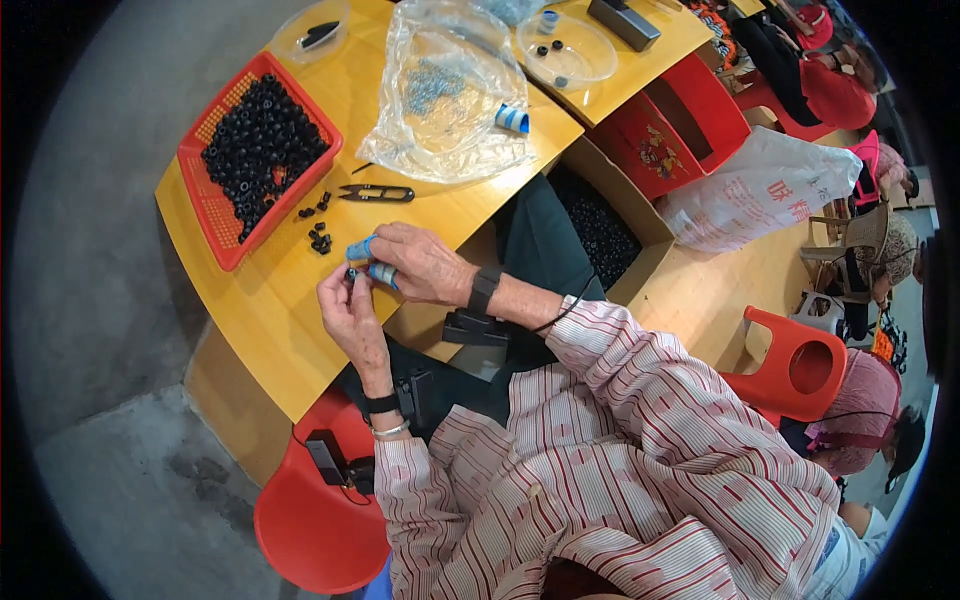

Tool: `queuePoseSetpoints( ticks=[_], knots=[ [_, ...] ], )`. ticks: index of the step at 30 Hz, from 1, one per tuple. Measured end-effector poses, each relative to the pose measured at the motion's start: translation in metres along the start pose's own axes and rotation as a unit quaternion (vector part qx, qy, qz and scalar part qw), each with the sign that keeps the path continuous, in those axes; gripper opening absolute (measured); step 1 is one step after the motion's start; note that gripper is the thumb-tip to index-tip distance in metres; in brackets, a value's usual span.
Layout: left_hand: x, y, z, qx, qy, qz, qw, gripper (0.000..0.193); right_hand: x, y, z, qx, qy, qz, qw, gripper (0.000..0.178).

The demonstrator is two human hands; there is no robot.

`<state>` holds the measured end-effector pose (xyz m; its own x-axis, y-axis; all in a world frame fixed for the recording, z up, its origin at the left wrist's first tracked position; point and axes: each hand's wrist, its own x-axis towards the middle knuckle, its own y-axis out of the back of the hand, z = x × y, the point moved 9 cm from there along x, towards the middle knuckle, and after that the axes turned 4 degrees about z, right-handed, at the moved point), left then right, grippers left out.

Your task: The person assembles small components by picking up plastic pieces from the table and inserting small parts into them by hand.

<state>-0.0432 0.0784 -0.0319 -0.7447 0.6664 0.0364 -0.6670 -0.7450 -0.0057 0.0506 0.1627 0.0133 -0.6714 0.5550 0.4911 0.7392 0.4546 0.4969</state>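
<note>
My left hand (pixel 354 322) pinches a small black ring-shaped part (pixel 351 273) between thumb and fingertips at the table's near edge. Close against it, my right hand (pixel 425 262) is closed, with blue-and-white wraps around its thumb and finger; whatever its fingertips hold is too small to make out. Several loose black parts (pixel 320 240) lie on the table just beyond my hands. Black thread snips (pixel 376 193) rest behind them. A red basket (pixel 232 258) at the left holds a heap of similar black parts (pixel 262 150).
Behind the snips, a clear plastic bag (pixel 400 150) holds small bluish pieces; a blue-and-white roll (pixel 512 118) lies on it. A clear dish (pixel 590 55) stands farther back. Below right are a carton (pixel 640 215) of dark parts and a red stool (pixel 790 365). Other people sit at the far right.
</note>
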Motion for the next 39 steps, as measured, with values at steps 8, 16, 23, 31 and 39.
queuePoseSetpoints(
  ticks=[8, 16, 23, 31, 39],
  knots=[
    [-0.027, -0.007, 0.024, -0.149, 0.061, -0.029, 0.986, 0.018, -0.018, 0.029, -0.055, 0.039, 0.076, 0.007, 0.996, 0.038],
    [-0.050, 0.000, 0.050, -0.174, 0.067, -0.066, 0.980, 0.020, -0.030, 0.043, -0.086, 0.083, 0.092, 0.019, 0.992, 0.049],
    [-0.067, 0.006, 0.058, -0.196, 0.072, -0.073, 0.975, 0.018, -0.047, 0.039, -0.109, 0.030, 0.114, 0.010, 0.993, 0.050],
    [-0.080, 0.002, 0.067, -0.203, 0.047, -0.054, 0.977, 0.018, -0.051, 0.055, -0.113, 0.093, 0.091, 0.028, 0.991, 0.041],
    [-0.085, 0.005, 0.076, -0.176, 0.015, -0.029, 0.984, 0.022, -0.063, 0.060, -0.101, 0.130, -0.073, 0.027, 0.988, 0.029]
  ],
)
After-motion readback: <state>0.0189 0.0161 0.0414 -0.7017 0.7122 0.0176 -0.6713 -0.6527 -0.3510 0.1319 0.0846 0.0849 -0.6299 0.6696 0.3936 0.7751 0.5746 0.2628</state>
